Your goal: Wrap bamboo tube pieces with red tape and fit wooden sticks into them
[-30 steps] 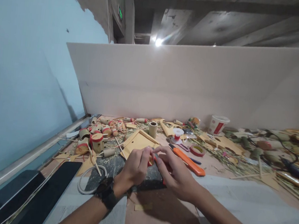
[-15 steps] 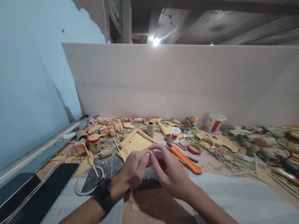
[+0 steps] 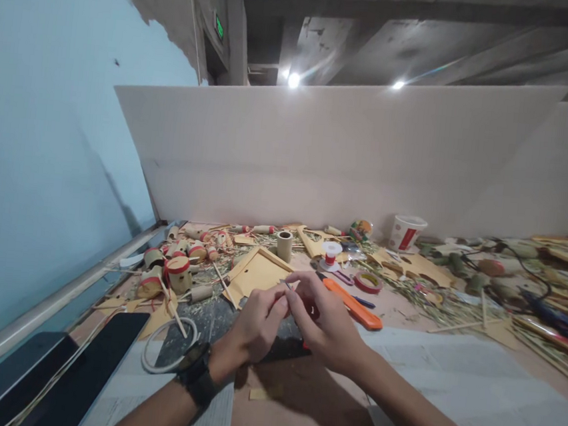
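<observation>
My left hand (image 3: 259, 321), with a dark watch (image 3: 196, 368) on its wrist, is closed in a pinch. Its fingertips meet those of my right hand (image 3: 322, 324), whose fingers are curled and pinched as well. A small, thin dark tip and bits of red show at the right fingers, but what is held there is mostly hidden. Beneath the hands is a dark board (image 3: 211, 320). Just beyond them lies a tan wooden panel with raised edges (image 3: 254, 274). An orange utility knife (image 3: 355, 305) rests right of my right hand.
Several red-banded bamboo pieces (image 3: 178, 273) crowd the left. Farther back stand a bamboo tube (image 3: 284, 246), a thread spool (image 3: 331, 256) and a paper cup (image 3: 407, 233). Red tape (image 3: 368, 282) lies at right; a phone (image 3: 88, 368) and a coiled white cord (image 3: 146, 354) are at left.
Both hands stay together at nearly the same spot. The right fingers have shifted slightly, and a thin dark tip and a bit of red now show there. The view has tilted a little.
</observation>
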Tool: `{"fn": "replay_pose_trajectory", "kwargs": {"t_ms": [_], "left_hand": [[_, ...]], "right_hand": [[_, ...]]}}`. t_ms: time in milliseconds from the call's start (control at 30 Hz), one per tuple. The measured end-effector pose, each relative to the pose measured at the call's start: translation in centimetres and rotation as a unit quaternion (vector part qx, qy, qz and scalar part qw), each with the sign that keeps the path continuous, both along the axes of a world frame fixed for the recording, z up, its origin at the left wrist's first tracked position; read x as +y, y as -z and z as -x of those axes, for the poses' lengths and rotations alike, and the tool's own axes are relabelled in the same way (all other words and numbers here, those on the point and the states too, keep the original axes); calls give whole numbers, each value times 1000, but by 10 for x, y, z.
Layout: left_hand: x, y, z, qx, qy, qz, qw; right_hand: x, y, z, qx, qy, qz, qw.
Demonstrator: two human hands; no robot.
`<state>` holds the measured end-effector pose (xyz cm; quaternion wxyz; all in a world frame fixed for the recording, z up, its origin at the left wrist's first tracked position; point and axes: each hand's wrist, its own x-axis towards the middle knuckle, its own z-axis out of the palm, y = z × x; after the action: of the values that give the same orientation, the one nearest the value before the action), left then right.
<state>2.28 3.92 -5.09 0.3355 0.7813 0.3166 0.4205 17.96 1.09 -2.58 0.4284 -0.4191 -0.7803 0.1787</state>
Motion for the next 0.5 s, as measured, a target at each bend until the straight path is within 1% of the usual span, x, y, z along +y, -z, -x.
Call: {"fn": "replay_pose_trajectory", "kwargs": {"t_ms": [100,200,267,400,500], "left_hand": [[1,1,0,-6,-11,-10,1000],[2,4,1,-26,-29,-2,999],[2,6,1,-35,-41,10,998],[3,8,1,-28,-46,31,998],[3,8,1,-7,-65,18,998]], "right_hand": [[-2,-2,1,7,-23,23,999],[-3,-3,1,8,-34,28,999],[-2,-4,0,0,-33,28,999],[-1,-4,-2,-24,-21,26,999],[-3,-6,-2,-29,-25,31,999]]}}
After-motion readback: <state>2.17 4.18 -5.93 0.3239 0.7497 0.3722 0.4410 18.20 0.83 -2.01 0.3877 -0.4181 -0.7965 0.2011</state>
